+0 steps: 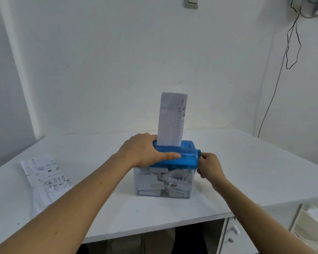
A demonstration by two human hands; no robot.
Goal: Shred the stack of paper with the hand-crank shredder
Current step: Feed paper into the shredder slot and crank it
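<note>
L hand [145,151] gripped the blue shredder head [185,158] mid-table, thumb along its front. R hand [210,167] curled round the crank [199,153] at its right end. Head's long axis ran left-right; paper strip [172,118] stood upright in the slot. Clear bin [139,187] beneath was nearly full of shreds [172,178]. The paper stack [44,176] lay well left on the table [246,162].

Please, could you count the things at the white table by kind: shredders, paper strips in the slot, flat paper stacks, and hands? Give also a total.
Blue plastic hand-crank shredder with clear bin: 1
White printed paper strip upright in its slot: 1
Flat stack of white printed paper: 1
Hands gripping the shredder: 2 (left hand, right hand)
Total: 5
</note>
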